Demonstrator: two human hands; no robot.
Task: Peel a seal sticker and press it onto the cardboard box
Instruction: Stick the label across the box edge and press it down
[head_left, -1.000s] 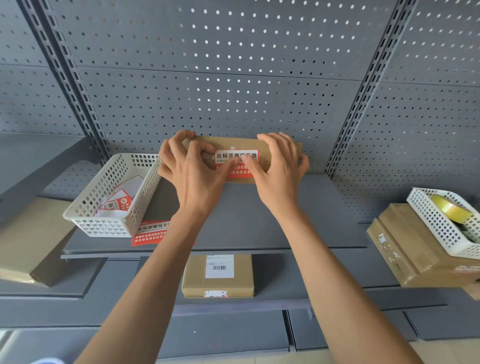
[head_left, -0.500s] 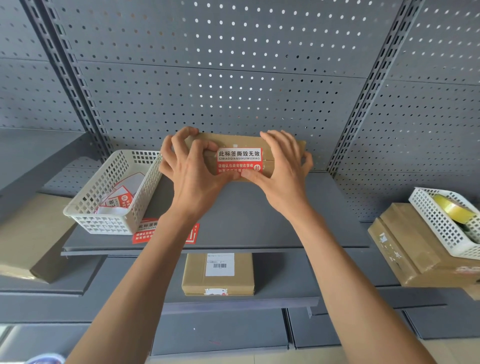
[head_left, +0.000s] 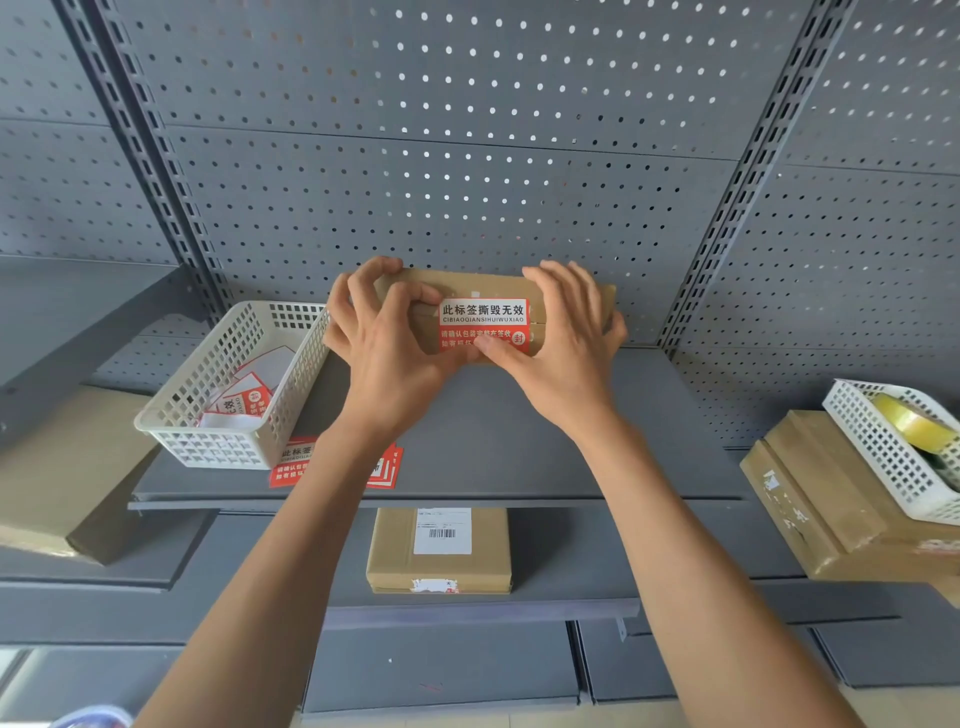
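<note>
A brown cardboard box (head_left: 475, 287) stands on the grey shelf (head_left: 467, 447), tipped up toward me. A red and white seal sticker (head_left: 483, 319) lies across its front seam. My left hand (head_left: 384, 343) grips the box's left end, fingers curled over the top edge. My right hand (head_left: 566, 338) holds the right end, and its thumb presses on the sticker's lower red part. Both thumbs meet at the sticker's bottom edge.
A white perforated basket (head_left: 228, 384) with sticker sheets stands left on the shelf, more red stickers (head_left: 291, 462) lying in front of it. Another taped box (head_left: 441, 551) sits on the lower shelf. At right, a basket with a tape roll (head_left: 909, 421) rests on stacked boxes (head_left: 810, 499).
The box has tilted up toward me, showing the whole sticker. My thumbs have slid down from the sticker's middle to its lower edge.
</note>
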